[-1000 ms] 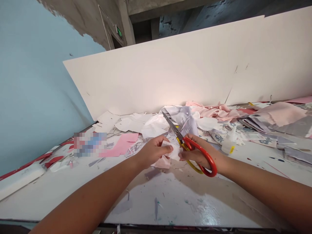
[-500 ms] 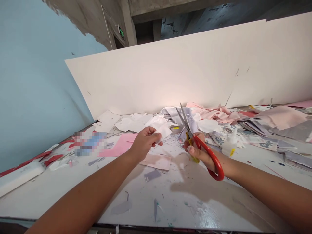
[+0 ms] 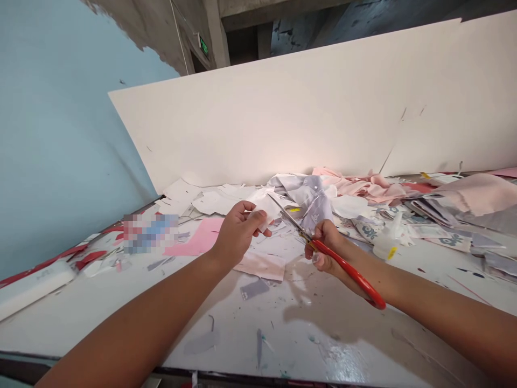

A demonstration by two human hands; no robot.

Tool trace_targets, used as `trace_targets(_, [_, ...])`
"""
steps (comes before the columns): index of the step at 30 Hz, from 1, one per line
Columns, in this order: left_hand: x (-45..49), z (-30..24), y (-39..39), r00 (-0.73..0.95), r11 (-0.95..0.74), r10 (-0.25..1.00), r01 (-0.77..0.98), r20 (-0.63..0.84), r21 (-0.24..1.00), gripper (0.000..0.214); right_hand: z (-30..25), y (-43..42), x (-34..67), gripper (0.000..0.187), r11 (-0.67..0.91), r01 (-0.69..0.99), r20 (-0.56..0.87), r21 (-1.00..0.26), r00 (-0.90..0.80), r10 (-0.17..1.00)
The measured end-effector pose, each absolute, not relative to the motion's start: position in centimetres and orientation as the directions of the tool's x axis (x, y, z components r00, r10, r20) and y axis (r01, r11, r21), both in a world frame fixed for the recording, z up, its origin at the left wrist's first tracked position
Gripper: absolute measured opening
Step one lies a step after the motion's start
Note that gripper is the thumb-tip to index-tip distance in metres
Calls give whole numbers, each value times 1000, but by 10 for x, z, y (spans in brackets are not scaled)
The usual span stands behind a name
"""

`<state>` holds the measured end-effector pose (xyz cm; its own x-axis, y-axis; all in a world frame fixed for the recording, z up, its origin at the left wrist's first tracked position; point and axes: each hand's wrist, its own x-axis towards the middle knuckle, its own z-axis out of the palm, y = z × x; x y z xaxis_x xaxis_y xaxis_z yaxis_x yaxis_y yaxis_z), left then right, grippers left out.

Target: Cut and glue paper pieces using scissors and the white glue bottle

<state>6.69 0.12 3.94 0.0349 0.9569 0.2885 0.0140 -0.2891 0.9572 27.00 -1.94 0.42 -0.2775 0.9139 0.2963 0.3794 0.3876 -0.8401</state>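
Note:
My right hand [image 3: 328,249] grips red-handled scissors [image 3: 323,250], their blades shut and pointing up-left toward the paper. My left hand [image 3: 238,233] pinches a small white paper piece [image 3: 267,206] between thumb and fingers, held just above the table. The blade tips sit close beside that paper. A pale pink paper rectangle [image 3: 260,265] lies flat on the white table [image 3: 283,323] below and between both hands.
Scraps of white, pink and patterned paper [image 3: 315,196] pile along a tall white board [image 3: 302,113] at the back. A small glue bottle [image 3: 385,242] stands right of my right hand. A pink sheet [image 3: 197,240] and red strips [image 3: 86,258] lie at left.
My left hand lifted the white piece away from my right hand, leaving the pink rectangle on the table. The scissors swung from upright and open to tilted left with blades shut.

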Motion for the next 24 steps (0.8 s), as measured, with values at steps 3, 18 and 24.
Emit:
trace_targets(3, [69, 38, -1, 66, -307, 951, 61, 303, 950, 23, 8, -21, 273, 50, 407, 443, 293, -799, -305, 906])
trace_targets(18, [70, 36, -2, 139, -278, 954, 71, 267, 958, 23, 13, -24, 273, 50, 352, 448, 219, -822, -321, 921])
trace_targets(24, [69, 36, -1, 139, -283, 952, 70, 272, 957, 22, 24, -34, 268, 47, 327, 484, 192, -812, -307, 932])
